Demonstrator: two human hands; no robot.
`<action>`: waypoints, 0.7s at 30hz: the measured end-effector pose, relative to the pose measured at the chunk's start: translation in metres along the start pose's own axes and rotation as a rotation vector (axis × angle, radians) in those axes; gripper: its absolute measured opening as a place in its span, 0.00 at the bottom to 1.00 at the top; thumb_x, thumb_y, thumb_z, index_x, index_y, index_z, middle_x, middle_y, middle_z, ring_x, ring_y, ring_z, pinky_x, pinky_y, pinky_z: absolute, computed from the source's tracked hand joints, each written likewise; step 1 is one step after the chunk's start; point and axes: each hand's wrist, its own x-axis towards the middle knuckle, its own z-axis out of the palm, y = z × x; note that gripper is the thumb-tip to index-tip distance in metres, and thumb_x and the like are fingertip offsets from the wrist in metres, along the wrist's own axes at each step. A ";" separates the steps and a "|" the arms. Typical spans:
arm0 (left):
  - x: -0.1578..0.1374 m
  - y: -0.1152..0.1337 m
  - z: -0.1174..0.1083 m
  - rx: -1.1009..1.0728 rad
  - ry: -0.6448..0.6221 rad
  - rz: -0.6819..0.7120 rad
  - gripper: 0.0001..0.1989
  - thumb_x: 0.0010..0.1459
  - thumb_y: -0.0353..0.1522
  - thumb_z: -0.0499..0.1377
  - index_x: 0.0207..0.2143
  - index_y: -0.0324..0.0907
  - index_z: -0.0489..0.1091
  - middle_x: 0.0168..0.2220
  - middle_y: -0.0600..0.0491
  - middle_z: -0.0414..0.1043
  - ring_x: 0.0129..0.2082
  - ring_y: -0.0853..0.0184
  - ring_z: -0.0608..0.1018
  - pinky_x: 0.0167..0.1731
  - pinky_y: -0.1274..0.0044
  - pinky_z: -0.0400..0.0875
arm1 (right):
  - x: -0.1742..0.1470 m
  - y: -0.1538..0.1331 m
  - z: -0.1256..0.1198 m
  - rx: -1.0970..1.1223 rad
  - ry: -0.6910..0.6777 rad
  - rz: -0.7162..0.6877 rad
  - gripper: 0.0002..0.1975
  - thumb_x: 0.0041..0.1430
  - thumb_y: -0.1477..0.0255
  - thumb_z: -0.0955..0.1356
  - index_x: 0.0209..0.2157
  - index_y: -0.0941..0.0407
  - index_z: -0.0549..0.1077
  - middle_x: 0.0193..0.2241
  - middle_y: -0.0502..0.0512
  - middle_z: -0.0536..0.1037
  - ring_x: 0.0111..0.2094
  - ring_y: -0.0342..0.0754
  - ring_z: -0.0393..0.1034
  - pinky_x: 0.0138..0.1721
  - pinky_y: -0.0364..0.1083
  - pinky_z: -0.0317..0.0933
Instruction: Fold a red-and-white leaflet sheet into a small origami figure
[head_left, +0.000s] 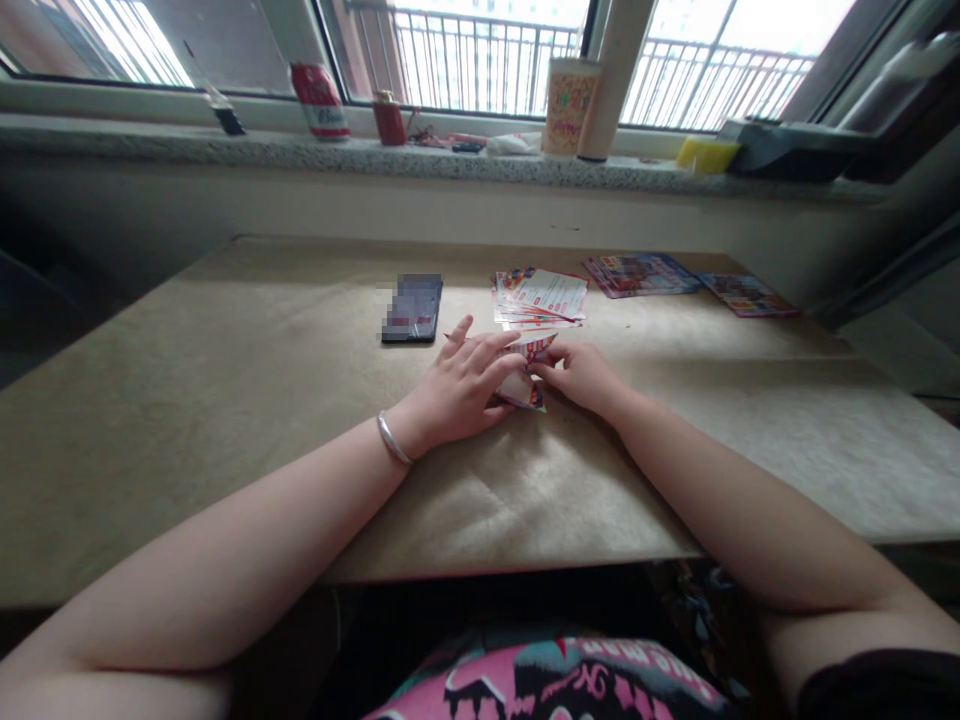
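On the table in front of me lies a partly folded sheet of printed paper (pixel 516 388), white on one side and colourful along its edges. My left hand (pixel 469 385), with a silver bangle on the wrist, rests flat across it with the fingers spread. The left palm and fingers hide much of the sheet. At its right side, my right hand (pixel 577 375) pinches the paper between thumb and fingers. Just beyond the hands is a loose pile of printed sheets (pixel 544 295), white side up with red markings.
A dark phone (pixel 416 308) lies left of the pile. Two stacks of colourful printed sheets, one (pixel 641 273) nearer the pile and another (pixel 750 295) farther right, sit along the table's back. The windowsill (pixel 262 150) holds a can (pixel 319 100), a paper cup (pixel 570 105) and a yellow item (pixel 705 155).
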 end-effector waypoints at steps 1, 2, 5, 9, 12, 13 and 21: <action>0.000 0.000 -0.001 0.004 -0.012 -0.001 0.25 0.57 0.37 0.62 0.56 0.43 0.65 0.64 0.43 0.60 0.65 0.54 0.63 0.70 0.52 0.37 | 0.001 0.001 0.000 0.031 0.007 0.014 0.05 0.53 0.72 0.69 0.30 0.57 0.79 0.25 0.51 0.79 0.28 0.45 0.68 0.31 0.44 0.58; 0.000 0.001 -0.002 0.007 -0.025 -0.002 0.24 0.57 0.37 0.62 0.56 0.44 0.66 0.64 0.44 0.60 0.65 0.53 0.63 0.70 0.51 0.37 | 0.002 0.002 0.001 0.066 0.012 0.027 0.06 0.53 0.71 0.69 0.30 0.57 0.79 0.25 0.50 0.79 0.28 0.44 0.68 0.31 0.44 0.58; 0.001 0.001 -0.002 0.031 -0.046 -0.009 0.23 0.58 0.38 0.61 0.56 0.44 0.68 0.64 0.44 0.60 0.64 0.52 0.63 0.69 0.49 0.36 | 0.005 0.006 0.001 0.197 -0.023 0.045 0.08 0.52 0.68 0.70 0.31 0.58 0.80 0.25 0.50 0.78 0.27 0.44 0.67 0.32 0.44 0.59; -0.001 -0.001 0.000 0.074 -0.017 -0.018 0.25 0.60 0.41 0.60 0.58 0.44 0.68 0.65 0.43 0.60 0.65 0.52 0.62 0.70 0.51 0.36 | 0.007 0.007 -0.002 0.372 -0.089 0.039 0.11 0.49 0.64 0.71 0.29 0.58 0.80 0.26 0.51 0.78 0.28 0.44 0.67 0.32 0.44 0.59; -0.004 -0.002 0.002 0.081 -0.003 0.007 0.26 0.59 0.43 0.61 0.58 0.47 0.68 0.68 0.44 0.54 0.68 0.50 0.58 0.69 0.51 0.38 | 0.007 0.006 -0.008 0.445 -0.138 0.082 0.13 0.47 0.62 0.72 0.29 0.58 0.80 0.25 0.51 0.78 0.26 0.42 0.64 0.29 0.43 0.57; -0.005 -0.002 0.002 0.079 -0.001 0.017 0.27 0.58 0.44 0.62 0.58 0.48 0.68 0.69 0.45 0.52 0.69 0.50 0.56 0.69 0.51 0.38 | 0.006 0.006 -0.010 0.464 -0.153 0.109 0.15 0.47 0.60 0.73 0.29 0.58 0.80 0.24 0.50 0.77 0.25 0.41 0.63 0.28 0.43 0.55; -0.004 0.002 0.000 0.063 -0.035 0.067 0.22 0.60 0.44 0.61 0.55 0.50 0.71 0.70 0.49 0.51 0.70 0.52 0.54 0.69 0.52 0.37 | 0.006 0.009 -0.010 0.536 -0.208 0.158 0.13 0.42 0.63 0.75 0.27 0.58 0.77 0.25 0.50 0.78 0.27 0.43 0.68 0.31 0.44 0.60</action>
